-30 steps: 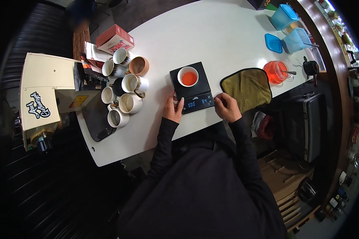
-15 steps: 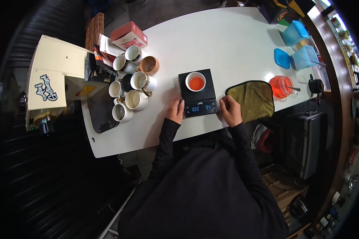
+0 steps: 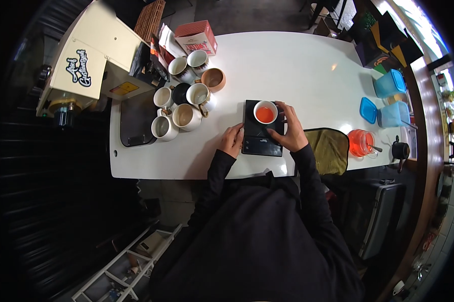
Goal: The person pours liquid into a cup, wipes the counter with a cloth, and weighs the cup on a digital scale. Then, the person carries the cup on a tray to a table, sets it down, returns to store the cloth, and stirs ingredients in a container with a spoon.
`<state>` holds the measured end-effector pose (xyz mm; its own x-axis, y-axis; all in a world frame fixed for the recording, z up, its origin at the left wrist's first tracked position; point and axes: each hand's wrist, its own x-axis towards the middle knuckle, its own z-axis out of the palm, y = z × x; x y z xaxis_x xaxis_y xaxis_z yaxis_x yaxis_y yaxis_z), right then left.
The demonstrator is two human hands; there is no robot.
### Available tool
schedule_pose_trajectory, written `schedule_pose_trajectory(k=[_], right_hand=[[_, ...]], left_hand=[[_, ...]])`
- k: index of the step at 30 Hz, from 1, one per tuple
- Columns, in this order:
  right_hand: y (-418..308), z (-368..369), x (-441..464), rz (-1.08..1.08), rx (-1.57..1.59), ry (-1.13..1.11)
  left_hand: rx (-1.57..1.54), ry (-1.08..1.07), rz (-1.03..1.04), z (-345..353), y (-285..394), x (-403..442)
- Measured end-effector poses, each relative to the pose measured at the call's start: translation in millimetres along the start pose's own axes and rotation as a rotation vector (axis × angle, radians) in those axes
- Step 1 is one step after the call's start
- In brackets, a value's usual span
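A black digital scale (image 3: 263,146) lies on the white table, its display showing no lit digits. On the scale's plate stands a small white cup (image 3: 265,112) of orange-red liquid. My right hand (image 3: 291,133) is at the cup's right side, thumb and fingers apart; whether the fingertips touch the cup I cannot tell. My left hand (image 3: 231,141) rests by the scale's left edge with its fingers loosely bent and nothing visible in them. Right of my right hand lies an olive cloth (image 3: 327,151) with a dark border.
Several mugs (image 3: 187,117) stand together on the left, near a cream machine (image 3: 81,65) and a red-and-white box (image 3: 197,38). To the right are a glass jug (image 3: 361,143) of red liquid with a spoon, blue plastic containers (image 3: 390,84) and a blue lid (image 3: 368,110).
My right hand has moved from the scale's right edge up to the cup. The lit digits on the display have gone out. The camera view has shifted; my left hand stays by the scale.
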<state>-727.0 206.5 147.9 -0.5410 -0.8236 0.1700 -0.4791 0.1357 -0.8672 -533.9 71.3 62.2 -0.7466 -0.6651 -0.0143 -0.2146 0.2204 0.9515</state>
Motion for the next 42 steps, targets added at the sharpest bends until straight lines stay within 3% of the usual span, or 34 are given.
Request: schedule_pose_trajectory(k=[2,5,9,14,16,19,22,26,34,42], right_hand=[[-3.6,2.1,4.9,-0.131,-0.037,-0.031],[-1.5,11.2,11.0,-0.161,-0.019,-0.003],[-4.3,16.1,15.7,-0.042,0.11,-0.043],[-4.1,0.2,0.6,-0.038,0.093,0.236],[2.7,-12.6,-9.1,0.045,0.183,0.343],[35.4,-32.5,-19.2,0.088,-0.014,0.44],[57.7,-43.3,-25.8,0.164,-0.106,0.469],[72.5,-41.1,-27.4,0.147,-0.103,0.464],[49.8,-26.2,-21.1,0.173,-0.119,0.507],[53.9,-20.1,-22.0,0.194,-0.054,0.546]], left_hand=[[0.008,0.036,0.02,2.1,-1.9,-1.0],[0.032,0.044,0.002,3.4,-2.7,-2.0],[0.084,0.095,0.049,5.7,10.1,0.0],[0.349,0.181,0.11,21.4,26.0,32.7],[0.307,0.161,0.011,25.8,27.3,50.5],[0.323,0.1,-0.22,31.2,24.1,68.5],[0.389,0.103,-0.147,33.8,23.0,70.1],[0.489,-0.007,-0.236,36.9,35.9,76.5],[0.354,-0.059,-0.367,54.5,38.2,90.9],[0.397,0.05,-0.35,58.7,38.5,89.7]])
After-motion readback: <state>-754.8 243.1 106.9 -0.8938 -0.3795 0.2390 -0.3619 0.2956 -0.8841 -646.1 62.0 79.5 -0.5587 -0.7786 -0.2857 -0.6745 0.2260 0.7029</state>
